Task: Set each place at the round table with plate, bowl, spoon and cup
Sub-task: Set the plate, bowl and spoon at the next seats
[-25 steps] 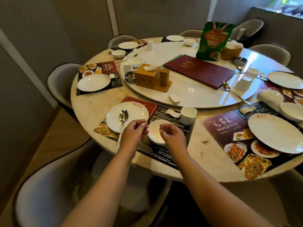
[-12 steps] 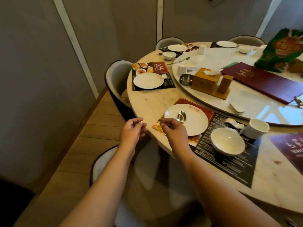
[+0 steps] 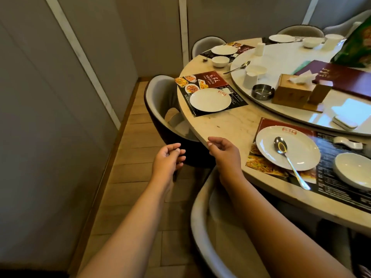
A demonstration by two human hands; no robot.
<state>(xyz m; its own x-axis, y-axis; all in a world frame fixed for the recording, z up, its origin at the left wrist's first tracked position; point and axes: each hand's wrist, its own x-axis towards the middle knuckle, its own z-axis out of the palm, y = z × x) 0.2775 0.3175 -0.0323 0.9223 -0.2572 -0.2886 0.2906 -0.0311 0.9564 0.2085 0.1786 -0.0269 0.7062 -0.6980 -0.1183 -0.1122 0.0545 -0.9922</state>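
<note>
Dim, warm indoor light, with window glare mirrored on the glass turntable (image 3: 297, 63) at right, and wide-angle bending toward the frame edges.

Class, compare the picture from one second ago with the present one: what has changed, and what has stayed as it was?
Both hands drew back from over the near place setting: the left hand now hangs over the floor, the right hand by the table edge, fingers loosely curled, holding nothing. The view swung left. The spoon still lies on the near plate, with the bowl beside it.
</note>
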